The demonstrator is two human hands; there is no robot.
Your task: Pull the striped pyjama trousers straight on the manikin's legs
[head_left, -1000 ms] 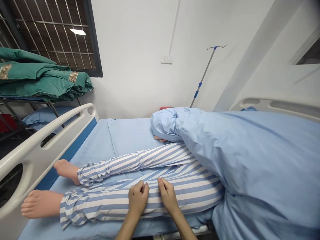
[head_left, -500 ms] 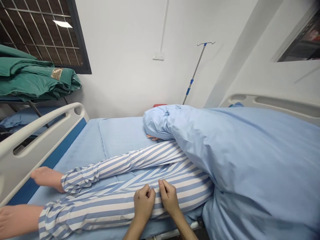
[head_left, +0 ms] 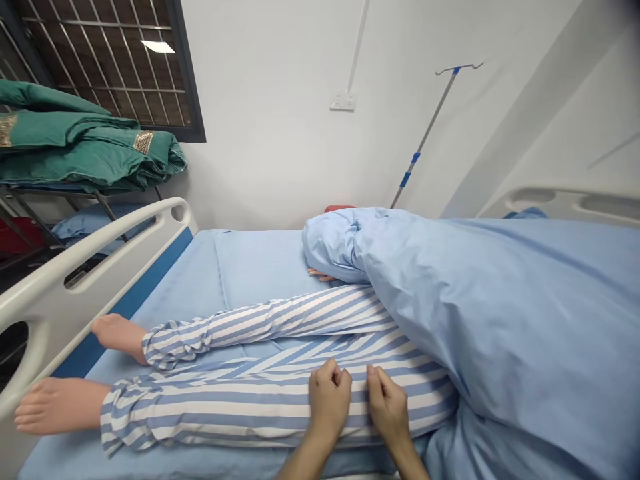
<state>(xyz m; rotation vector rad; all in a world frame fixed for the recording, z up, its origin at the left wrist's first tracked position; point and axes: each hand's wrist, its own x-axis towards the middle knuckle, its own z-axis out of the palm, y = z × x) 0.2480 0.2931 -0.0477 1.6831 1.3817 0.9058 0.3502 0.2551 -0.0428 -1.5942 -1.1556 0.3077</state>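
Observation:
A figure in blue-and-white striped trousers [head_left: 250,400] lies on a hospital bed, bare feet [head_left: 55,405] toward the left footboard. A light blue quilt [head_left: 500,313] covers its upper body. My left hand [head_left: 327,400] and my right hand [head_left: 387,408] rest side by side on the near thigh, close to the quilt's edge. Both have their fingers curled shut, pressing on or pinching the striped cloth. A hand of the figure [head_left: 320,273] peeks out under the quilt's far fold.
The white footboard [head_left: 65,293] with a blue panel closes the bed at the left. A white headboard [head_left: 575,200] stands at the right. An IV pole [head_left: 425,133] leans by the far wall. Green folded blankets [head_left: 85,153] lie on a rack at the upper left.
Both my hands have shifted to the right along the thigh, nearer the quilt. The view swung right and then back left.

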